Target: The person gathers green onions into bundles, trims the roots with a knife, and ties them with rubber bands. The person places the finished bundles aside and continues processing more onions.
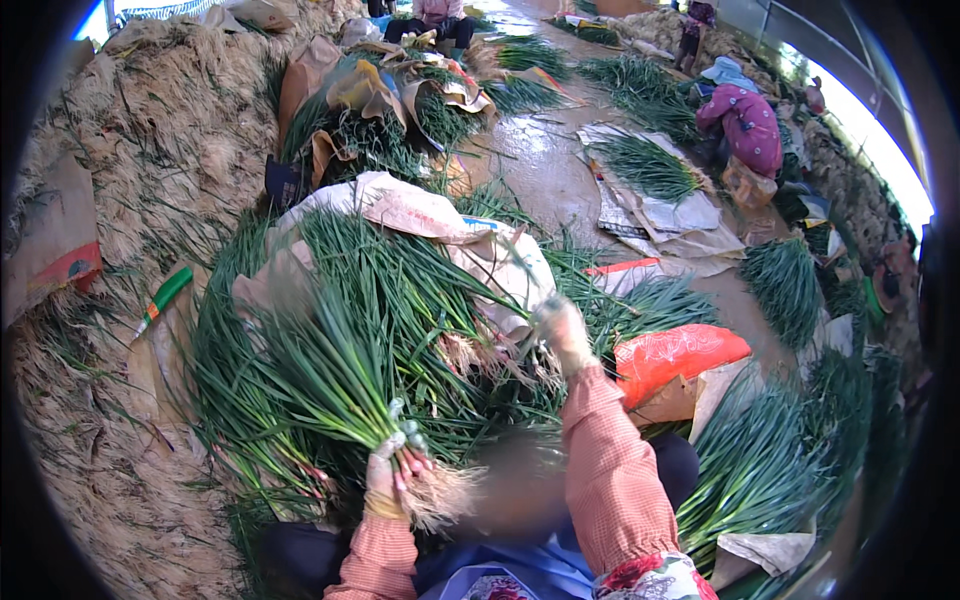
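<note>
- The left hand has its fingers wrapped round a bunch of green onions, gripping it just above the roots.
- That bunch slants in front of the person's lap — leaves fanning up and leftward, pale roots hanging out to the right of the fist.
- The right hand is over by the right side of the onion heap, near some roots; it's blurred from here, so I can't tell whether its fingers are open or closed.
- A whitish sack lies along the heap's far side.
- Right of the right forearm sits a red bag — more onions lie nearer the person.
</note>
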{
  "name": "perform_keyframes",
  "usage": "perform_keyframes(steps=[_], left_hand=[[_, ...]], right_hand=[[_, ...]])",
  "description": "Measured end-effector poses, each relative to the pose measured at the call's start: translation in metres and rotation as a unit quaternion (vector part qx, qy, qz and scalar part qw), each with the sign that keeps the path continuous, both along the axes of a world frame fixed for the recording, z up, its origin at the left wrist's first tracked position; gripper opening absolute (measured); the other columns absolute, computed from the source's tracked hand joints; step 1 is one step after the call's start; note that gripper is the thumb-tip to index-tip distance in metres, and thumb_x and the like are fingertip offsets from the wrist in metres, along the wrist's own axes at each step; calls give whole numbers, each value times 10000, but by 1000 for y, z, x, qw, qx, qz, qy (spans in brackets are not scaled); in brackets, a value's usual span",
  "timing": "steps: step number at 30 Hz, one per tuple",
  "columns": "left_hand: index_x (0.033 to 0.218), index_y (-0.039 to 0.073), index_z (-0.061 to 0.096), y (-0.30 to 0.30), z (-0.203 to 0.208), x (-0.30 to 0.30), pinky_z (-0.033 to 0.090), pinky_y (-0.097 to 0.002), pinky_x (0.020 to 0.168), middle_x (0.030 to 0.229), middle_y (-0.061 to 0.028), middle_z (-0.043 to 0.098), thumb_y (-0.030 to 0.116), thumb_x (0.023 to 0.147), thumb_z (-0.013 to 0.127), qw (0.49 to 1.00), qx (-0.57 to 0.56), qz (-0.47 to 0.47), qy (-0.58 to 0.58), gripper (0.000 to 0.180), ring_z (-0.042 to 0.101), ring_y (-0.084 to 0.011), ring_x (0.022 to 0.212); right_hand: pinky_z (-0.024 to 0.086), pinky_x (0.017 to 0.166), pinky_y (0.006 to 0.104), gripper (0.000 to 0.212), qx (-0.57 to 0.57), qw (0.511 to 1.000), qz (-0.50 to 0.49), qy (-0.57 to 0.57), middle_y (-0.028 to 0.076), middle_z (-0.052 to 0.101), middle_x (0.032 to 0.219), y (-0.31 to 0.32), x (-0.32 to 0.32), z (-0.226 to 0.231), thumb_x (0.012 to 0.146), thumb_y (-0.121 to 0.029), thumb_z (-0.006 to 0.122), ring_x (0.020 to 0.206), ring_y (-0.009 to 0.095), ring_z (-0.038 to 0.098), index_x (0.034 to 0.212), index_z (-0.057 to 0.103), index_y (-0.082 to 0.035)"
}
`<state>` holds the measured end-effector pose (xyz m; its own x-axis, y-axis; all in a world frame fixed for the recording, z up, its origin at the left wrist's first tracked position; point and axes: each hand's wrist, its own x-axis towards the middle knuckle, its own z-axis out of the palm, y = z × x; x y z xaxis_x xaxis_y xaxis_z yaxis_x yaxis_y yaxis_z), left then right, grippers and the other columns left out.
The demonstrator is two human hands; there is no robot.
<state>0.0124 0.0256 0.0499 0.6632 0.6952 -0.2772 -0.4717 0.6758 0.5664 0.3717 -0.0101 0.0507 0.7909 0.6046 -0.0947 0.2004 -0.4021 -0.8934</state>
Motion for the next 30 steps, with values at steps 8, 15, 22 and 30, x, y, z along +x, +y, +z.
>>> perform_keyframes(steps=[8,15,22,30], left_hand=[[1377,55,321,3,3,14,532,-368,663,854,-73,614,133,854,571,999,-5,-35,-36,585,599,-187,717],[1319,-18,398,-10,26,26,536,-403,838,949,-206,644,89,872,497,996,-20,-5,87,471,657,-273,847],[900,-74,593,-2,-6,6,550,-374,697,825,-224,646,152,844,542,998,3,-36,56,238,632,-287,650],[862,-51,599,-17,-19,-2,558,-367,594,749,-203,643,112,836,558,991,16,-49,124,170,623,-262,573]], right_hand=[[491,776,405,455,-310,932,112,-149,223,645,937,-35,-9,-8,825,-347,632,887,313,630,1108,560,1],[503,505,382,161,-129,950,143,-247,136,603,637,-46,-157,-2,860,-234,586,588,251,635,853,577,-73],[485,515,374,133,-241,906,237,-255,111,606,655,-71,-148,-39,789,-142,593,585,256,619,905,568,-83],[474,611,258,735,-79,902,251,342,116,646,995,-8,-196,8,817,-394,687,710,139,587,1323,394,52]])
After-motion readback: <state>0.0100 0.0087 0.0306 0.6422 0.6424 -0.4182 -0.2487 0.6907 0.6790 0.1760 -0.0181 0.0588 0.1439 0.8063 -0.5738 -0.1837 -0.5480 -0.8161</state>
